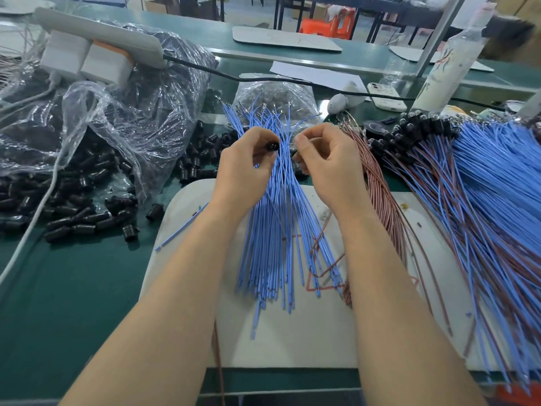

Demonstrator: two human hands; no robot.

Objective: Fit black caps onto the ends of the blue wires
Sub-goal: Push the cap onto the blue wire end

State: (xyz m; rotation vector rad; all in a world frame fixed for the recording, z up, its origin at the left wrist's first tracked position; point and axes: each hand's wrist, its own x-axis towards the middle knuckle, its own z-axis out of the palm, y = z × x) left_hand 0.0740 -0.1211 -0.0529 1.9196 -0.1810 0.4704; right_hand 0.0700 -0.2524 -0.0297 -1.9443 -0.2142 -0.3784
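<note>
A loose bundle of blue wires [275,230] lies fanned across a white board [292,341] in front of me. My left hand [246,168] hovers over the bundle's far half and pinches one black cap [270,147] between thumb and fingers. My right hand [325,162] is beside it, fingers curled, thumb and forefinger pinched at a wire end; what it grips is too small to see clearly. Several loose black caps [73,212] are spilled on the green table at the left.
A clear plastic bag [117,118] with more caps and a white power strip [96,48] fill the left. Finished blue and brown wires [483,183] with caps pile up at the right. A smaller bag [275,95], a phone [386,96] and a bottle [450,63] stand behind.
</note>
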